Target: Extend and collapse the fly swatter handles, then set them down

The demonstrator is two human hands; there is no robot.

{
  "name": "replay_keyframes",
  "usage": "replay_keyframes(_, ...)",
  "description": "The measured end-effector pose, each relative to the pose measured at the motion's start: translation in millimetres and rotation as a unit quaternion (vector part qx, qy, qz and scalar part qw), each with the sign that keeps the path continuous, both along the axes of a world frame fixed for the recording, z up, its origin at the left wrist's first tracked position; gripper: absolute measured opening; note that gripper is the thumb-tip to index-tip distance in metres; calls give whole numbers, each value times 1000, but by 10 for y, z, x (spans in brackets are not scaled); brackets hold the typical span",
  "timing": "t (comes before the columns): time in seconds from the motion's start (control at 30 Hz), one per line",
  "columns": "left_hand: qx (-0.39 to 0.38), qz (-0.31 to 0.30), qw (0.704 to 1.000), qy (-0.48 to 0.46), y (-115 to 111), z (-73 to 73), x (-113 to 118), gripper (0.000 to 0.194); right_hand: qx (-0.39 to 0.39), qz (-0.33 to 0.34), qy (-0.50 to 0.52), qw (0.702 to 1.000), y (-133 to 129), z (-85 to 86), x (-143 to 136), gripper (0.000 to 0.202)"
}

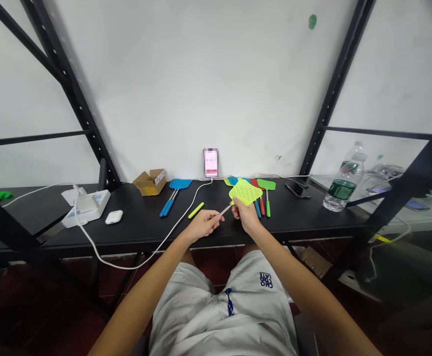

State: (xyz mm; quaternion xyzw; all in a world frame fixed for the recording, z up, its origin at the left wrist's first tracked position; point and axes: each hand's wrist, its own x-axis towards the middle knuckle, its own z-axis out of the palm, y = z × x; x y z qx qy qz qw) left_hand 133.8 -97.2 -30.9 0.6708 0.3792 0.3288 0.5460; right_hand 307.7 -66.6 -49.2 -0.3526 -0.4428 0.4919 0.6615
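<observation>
Above the front of the black table I hold a yellow fly swatter [246,192] with a perforated head and a thin metal rod. My right hand [244,212] is closed on the base of the head. Fingers of my left hand [204,224] pinch the lower end of the rod. A loose yellow handle [195,210] lies on the table, just beyond my left hand. Blue fly swatters [175,195] rest to the left. Behind and right of my right hand lie several more, including a green fly swatter [267,195] and a partly hidden red one.
An open cardboard box [150,183] stands at the back left. A lit phone [211,163] leans on the wall. The white cable [171,228] loops past the front edge from a power strip [90,207]. White earbud case [114,217], dark phone [297,190] and bottle [344,185] are also there.
</observation>
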Motion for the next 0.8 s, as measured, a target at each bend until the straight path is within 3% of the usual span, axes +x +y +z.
replay_keyframes(0.3,11,4,1000,-4,6,-8,-4,37,-7,-8,-4,1000,-15,-32,-47,33)
replay_keyframes(0.53,1,1,1000,-14,15,-16,-2,37,-27,60,-13,998,-83,-23,-138,39)
replay_keyframes(0.8,116,46,991,55,19,-22,17,30,-43,95,10,994,-29,-11,-77,39)
